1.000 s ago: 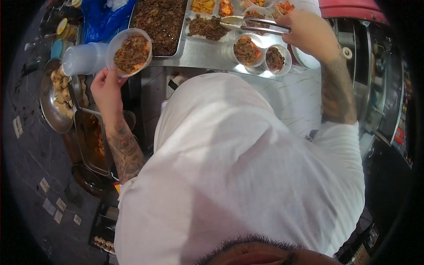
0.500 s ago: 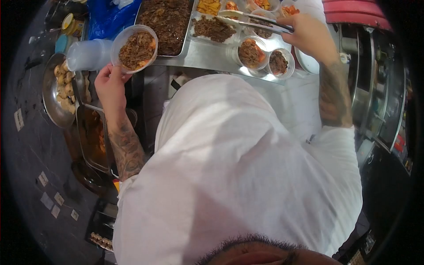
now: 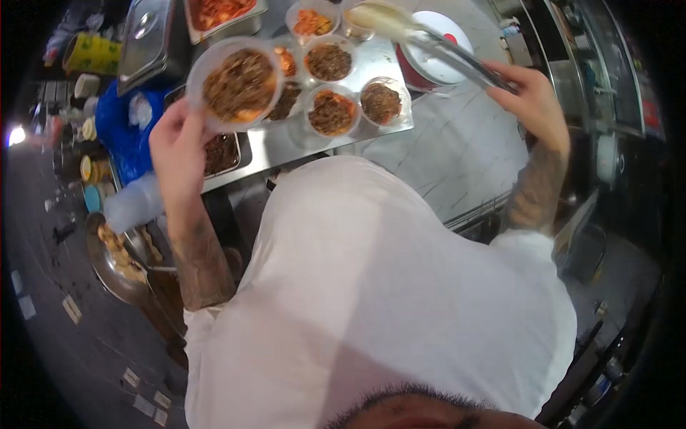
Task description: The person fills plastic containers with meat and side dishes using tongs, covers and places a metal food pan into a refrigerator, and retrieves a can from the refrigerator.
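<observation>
My left hand [image 3: 177,150] is closed on the near rim of a round clear plastic tub [image 3: 239,84], raised above the metal table [image 3: 275,149]. Shredded brown meat with some orange food fills the tub. My right hand [image 3: 529,104] grips a pair of tongs [image 3: 446,53] by the handle end. Their pale, blurred tips hover over the far edge of the table. Below the tongs, several similar tubs stand on the metal, including a meat tub [image 3: 332,113] and another meat tub [image 3: 381,101] beside it. The held tub hides part of the tray of meat [image 3: 221,154].
Left of the table lie a blue plastic bag [image 3: 121,136] and a stack of clear tubs [image 3: 134,205]. A pan of peeled pale food [image 3: 118,257] is lower left. A metal tray of red food [image 3: 223,11] and a white round lid [image 3: 436,46] sit at the back.
The view has swung right. My left hand has carried the filled tub up and over the table, beside the other tubs. The tongs remain in my right hand, now past the tubs.
</observation>
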A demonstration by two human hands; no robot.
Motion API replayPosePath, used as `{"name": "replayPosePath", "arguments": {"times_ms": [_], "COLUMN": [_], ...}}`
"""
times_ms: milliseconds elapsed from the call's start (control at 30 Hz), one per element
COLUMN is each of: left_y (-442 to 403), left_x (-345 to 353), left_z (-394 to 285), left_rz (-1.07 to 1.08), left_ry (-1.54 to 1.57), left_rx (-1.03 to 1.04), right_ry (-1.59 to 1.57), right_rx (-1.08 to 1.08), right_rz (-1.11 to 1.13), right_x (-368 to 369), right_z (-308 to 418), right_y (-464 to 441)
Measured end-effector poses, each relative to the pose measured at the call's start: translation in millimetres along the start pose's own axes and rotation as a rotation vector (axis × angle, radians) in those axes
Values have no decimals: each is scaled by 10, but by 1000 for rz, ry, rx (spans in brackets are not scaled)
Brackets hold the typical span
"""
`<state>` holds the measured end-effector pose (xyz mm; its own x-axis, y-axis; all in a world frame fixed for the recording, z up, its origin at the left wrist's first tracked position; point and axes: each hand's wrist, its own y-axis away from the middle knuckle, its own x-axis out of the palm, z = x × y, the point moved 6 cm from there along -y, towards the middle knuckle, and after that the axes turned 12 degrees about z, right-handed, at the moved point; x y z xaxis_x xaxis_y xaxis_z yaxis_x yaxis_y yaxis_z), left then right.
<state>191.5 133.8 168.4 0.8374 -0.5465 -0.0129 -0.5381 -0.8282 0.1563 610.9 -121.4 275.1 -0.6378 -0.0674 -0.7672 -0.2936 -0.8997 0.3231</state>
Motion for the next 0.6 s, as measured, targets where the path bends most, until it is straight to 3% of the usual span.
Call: {"name": "replayPosePath", "arguments": {"times_ms": [133,233,300,533,600], "left_y": [-765,-1485,-1662,-1991,-2054], "left_x": [1317,2189,2597,3072,3121], "left_z": [-308,111,228,773,887], "left_rz": [270,458,554,675,591], "left_ry": [-277,-371,-449,-976,-1216], "left_rx": [24,105,37,-52,85], "right_ry": [-263,-346,-342,-529,-510], "right_rx": [334,453,484,581,569], "right_rz": [-253,-361,-386,-361,-347], "right_x": [-311,-298,-237,73,82], "right_z": [-813,-1140,-1352,-1877,-1933], "right_y": [902,1370,1592,1789,1724]}}
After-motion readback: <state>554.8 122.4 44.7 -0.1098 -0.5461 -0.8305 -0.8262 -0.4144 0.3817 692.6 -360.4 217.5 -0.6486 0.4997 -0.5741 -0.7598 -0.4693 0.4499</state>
